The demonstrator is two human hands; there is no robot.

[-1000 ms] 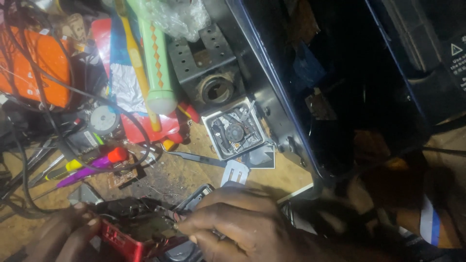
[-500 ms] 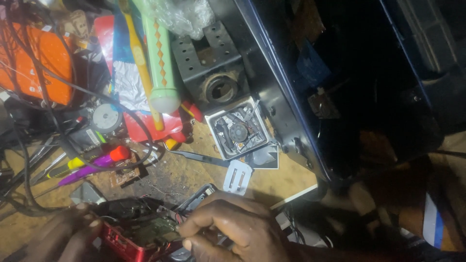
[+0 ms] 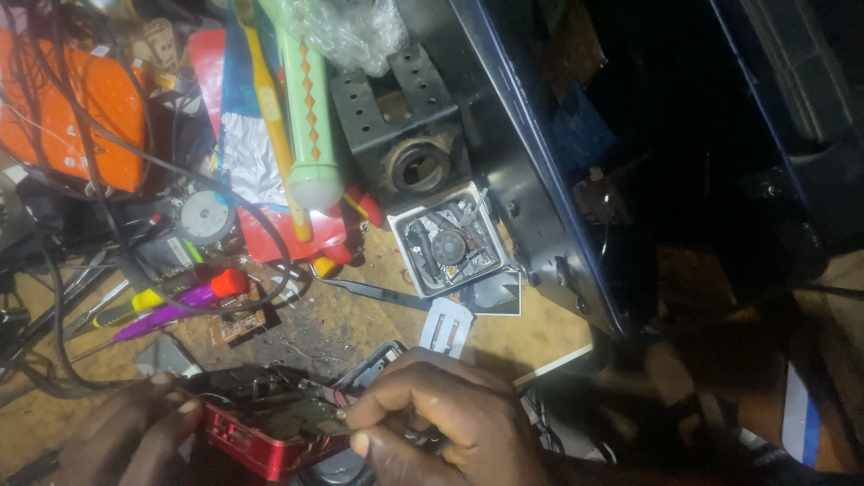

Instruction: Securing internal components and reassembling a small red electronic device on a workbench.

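Note:
A small red device [image 3: 261, 441] with its cover off lies at the bottom edge of the wooden bench, its innards exposed. My left hand [image 3: 135, 432] grips its left end. My right hand [image 3: 450, 423] pinches a thin metal tool [image 3: 315, 389] whose tip reaches into the open device. What kind of tool it is I cannot tell.
Behind the device lie a purple and a yellow screwdriver [image 3: 171, 306], a small circuit board [image 3: 236, 326], a black blade [image 3: 378, 292] and a white bracket [image 3: 446, 326]. A square disc mechanism [image 3: 448, 245], a green torch [image 3: 306, 117], tangled cables and a large dark casing [image 3: 648, 153] crowd the back.
Both hands stay on the red device; my right hand has shifted slightly right and down. The camera has drifted, so the bench clutter sits a little lower in view.

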